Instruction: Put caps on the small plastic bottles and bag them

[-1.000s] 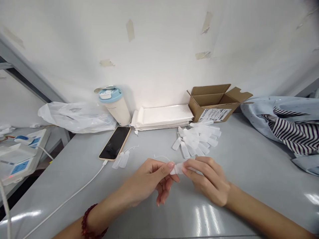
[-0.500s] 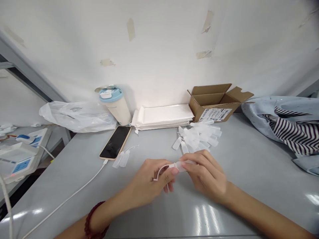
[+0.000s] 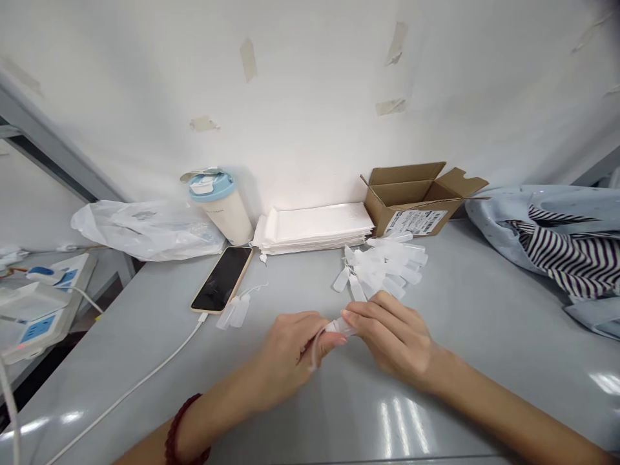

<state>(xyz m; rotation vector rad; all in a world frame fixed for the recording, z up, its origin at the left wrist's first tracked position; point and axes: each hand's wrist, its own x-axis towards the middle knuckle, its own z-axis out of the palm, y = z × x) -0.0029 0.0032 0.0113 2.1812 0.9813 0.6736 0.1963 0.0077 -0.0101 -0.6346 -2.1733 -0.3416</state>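
Observation:
Between my hands is a small translucent plastic tube [image 3: 343, 325] with a thin white strap curving down from its left end. My left hand [image 3: 295, 345] grips the strap end, thumb stretched along the tube. My right hand [image 3: 394, 332] pinches the other end, its fingers bent over it and hiding part of it. Just beyond my right hand lies a pile of similar translucent tubes [image 3: 382, 265]. Two more small tubes [image 3: 235, 311] with a thin strap rest on the grey table left of my left hand.
A phone [image 3: 223, 279] on a white cable lies at the left, with a blue-lidded cup [image 3: 225, 210] and a plastic bag [image 3: 145, 229] behind. White padded envelopes [image 3: 314, 226] and an open cardboard box [image 3: 407, 206] stand by the wall. Striped cloth [image 3: 571, 252] lies right; a power strip [image 3: 43, 316] left.
My right hand's fingers have closed in further over the tube, and the hands are nearer together. The strap now hangs lower beside my left thumb. The view has shifted slightly.

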